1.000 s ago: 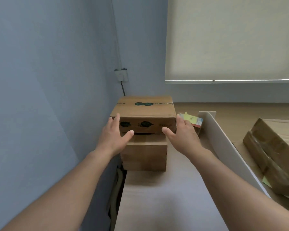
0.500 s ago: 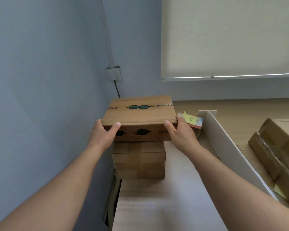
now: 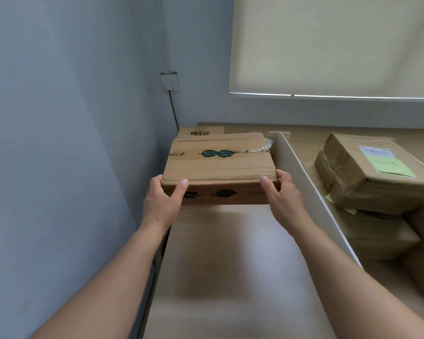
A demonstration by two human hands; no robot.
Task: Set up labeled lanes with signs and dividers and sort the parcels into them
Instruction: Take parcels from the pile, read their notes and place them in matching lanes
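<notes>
1. Cardboard, brown and flat, makes up the parcel with green printed tape (image 3: 218, 162) that both hands hold in the lane between the blue-grey wall (image 3: 59, 143) and the white upright divider board (image 3: 301, 182).
2. At the near left corner of that parcel, the left hand (image 3: 162, 201) grips with the thumb on the top edge and the fingers wrapped round the side.
3. Opposite it, the right hand (image 3: 282, 199) grips the near right corner the same way, thumb on top, fingers curled behind the edge.
4. Whether the parcel rests on something beneath it or hangs free above the pale wooden table (image 3: 230, 265) cannot be told; its underside is hidden.
5. Behind it, a second brown cardboard box (image 3: 201, 131) shows only its top edge against the wall.
6. Right of the divider, in the neighbouring lane, a brown taped parcel with a white label and green note (image 3: 372, 172) lies tilted on top of another cardboard box (image 3: 377, 238).
7. Judged from this, the step in hand is sorting: this parcel is being placed or adjusted within the left lane.
8. Next, the move probably calls for setting it square and flat, clear of the divider so the board is not knocked, then releasing both corners.
</notes>
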